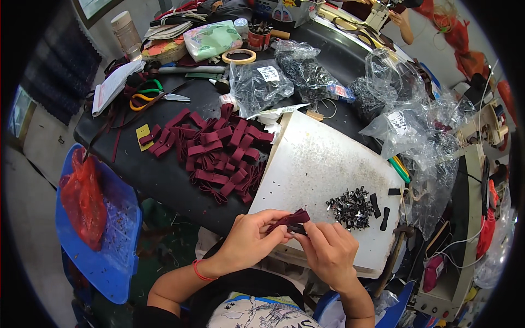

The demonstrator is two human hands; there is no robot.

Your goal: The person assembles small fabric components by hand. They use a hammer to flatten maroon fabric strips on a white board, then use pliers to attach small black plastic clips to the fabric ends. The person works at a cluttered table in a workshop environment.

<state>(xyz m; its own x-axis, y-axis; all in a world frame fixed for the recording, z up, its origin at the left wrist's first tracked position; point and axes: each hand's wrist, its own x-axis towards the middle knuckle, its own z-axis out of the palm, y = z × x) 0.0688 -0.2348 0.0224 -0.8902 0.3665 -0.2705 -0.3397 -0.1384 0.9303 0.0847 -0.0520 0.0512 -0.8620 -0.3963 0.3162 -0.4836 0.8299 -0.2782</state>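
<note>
In front of me, over the near edge of the white board [322, 153], a maroon ribbon bow [298, 217] is held between both hands. My left hand [252, 239] pinches its left side between thumb and fingers. My right hand [330, 249] is closed at its right end, where a dark strip or clip shows just under the bow; its exact kind is partly hidden by the fingers. To the right of my hands lies a heap of small black metal clips [355, 209], with black bows [385, 218] beside it. A pile of maroon bows [219, 150] covers the black tabletop to the left.
Scissors with orange and green handles [146, 95] lie beyond the pile, near a tape roll [239, 56]. Plastic bags [261, 82] crowd the back and right. A blue scoop-shaped tray [123, 218] with a red bag stands at left. Another person's hand [403, 26] shows near a sewing machine.
</note>
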